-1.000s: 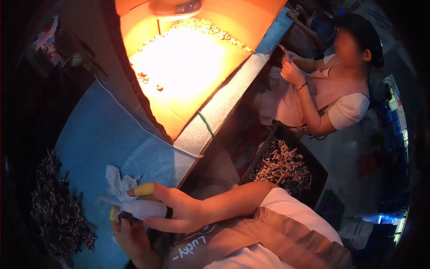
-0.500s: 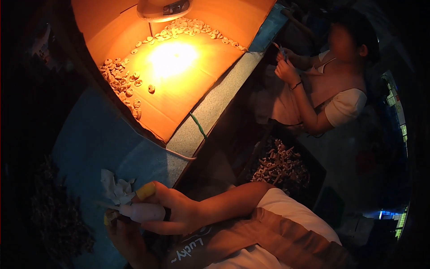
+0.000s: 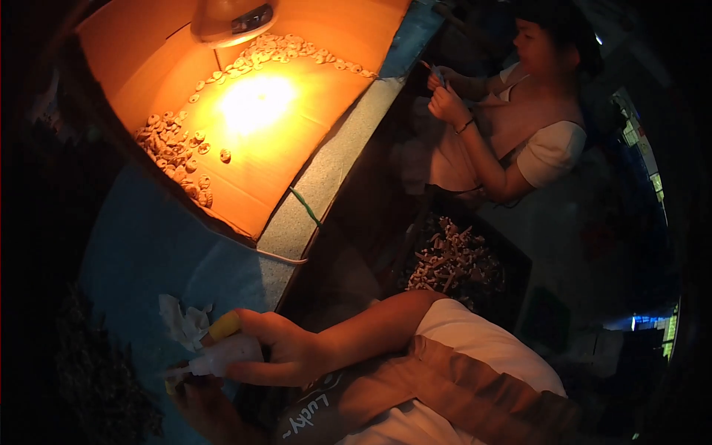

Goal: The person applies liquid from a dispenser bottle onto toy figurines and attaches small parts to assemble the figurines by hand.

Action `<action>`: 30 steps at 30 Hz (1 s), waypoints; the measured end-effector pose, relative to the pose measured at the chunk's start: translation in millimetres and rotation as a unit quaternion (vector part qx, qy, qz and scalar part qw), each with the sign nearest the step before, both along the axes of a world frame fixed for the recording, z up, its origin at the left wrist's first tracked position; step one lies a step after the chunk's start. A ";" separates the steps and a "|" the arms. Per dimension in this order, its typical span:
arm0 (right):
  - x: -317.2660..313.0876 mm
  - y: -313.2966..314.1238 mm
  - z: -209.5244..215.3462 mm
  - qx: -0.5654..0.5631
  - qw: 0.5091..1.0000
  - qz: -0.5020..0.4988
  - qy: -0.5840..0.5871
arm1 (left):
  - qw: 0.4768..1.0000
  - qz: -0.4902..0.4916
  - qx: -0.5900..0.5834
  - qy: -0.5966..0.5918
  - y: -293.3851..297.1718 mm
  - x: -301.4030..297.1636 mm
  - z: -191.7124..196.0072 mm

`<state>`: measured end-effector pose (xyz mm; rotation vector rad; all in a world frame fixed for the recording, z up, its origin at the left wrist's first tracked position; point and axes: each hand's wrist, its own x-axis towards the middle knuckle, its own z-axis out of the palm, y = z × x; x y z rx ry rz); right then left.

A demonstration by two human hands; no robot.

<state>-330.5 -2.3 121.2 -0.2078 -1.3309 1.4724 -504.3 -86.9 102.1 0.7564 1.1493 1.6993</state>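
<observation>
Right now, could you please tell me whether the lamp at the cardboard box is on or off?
On: the lamp casts a bright yellow patch onto the cardboard box below it.

Lamp [image 3: 231, 21]: lit, above the carton's [image 3: 256, 185] far edge;
Green strip [image 3: 305, 207]: reaching the table's [image 3: 293, 226] right edge;
White cord [image 3: 282, 258]: beside the carton's near corner
</observation>
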 end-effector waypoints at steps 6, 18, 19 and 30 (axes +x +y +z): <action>2.1 -2.1 9.7 0.015 0.999 -0.014 0.026 | 0.999 -0.033 -0.026 0.013 8.8 -8.6 -3.4; 13.2 -4.5 11.5 0.015 0.997 -0.062 0.035 | 0.998 -0.039 -0.036 0.029 23.7 -5.1 -10.0; 13.2 -3.8 10.6 0.017 0.996 -0.074 0.037 | 0.998 -0.021 -0.053 0.034 24.6 -3.5 -10.1; 9.8 -7.4 12.7 0.021 0.998 -0.042 0.037 | 0.999 -0.033 -0.014 0.041 19.3 4.2 -5.9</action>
